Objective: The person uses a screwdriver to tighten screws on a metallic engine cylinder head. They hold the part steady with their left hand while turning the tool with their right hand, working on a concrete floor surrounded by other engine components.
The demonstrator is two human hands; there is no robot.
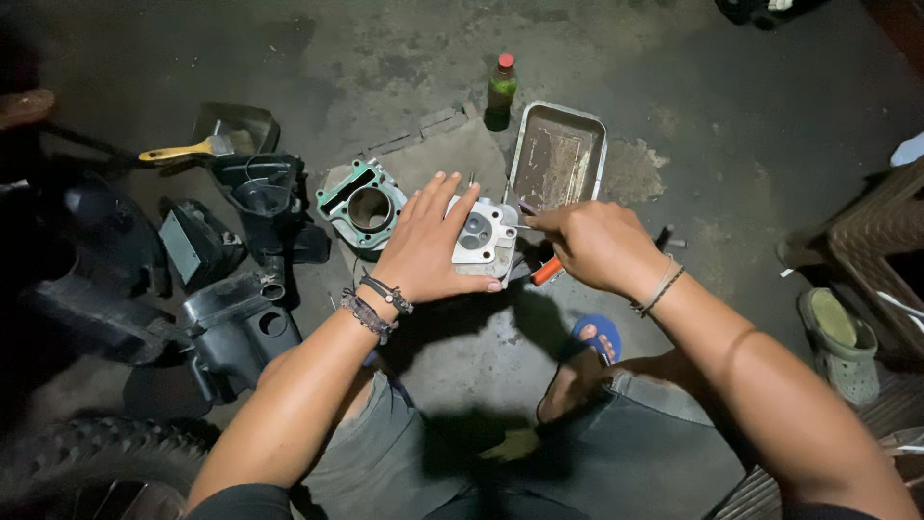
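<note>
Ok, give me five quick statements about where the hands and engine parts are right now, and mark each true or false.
1. The left hand rests flat on the cylinder head. True.
2. The right hand holds an orange-handled tool. True.
3. The metal tray is full of bolts. False: it looks empty apart from grime.
4. The cylinder block with its green gasket lies left of the cylinder head. True.
5. The red-capped bottle lies on its side. False: it stands upright beside the tray.
</note>
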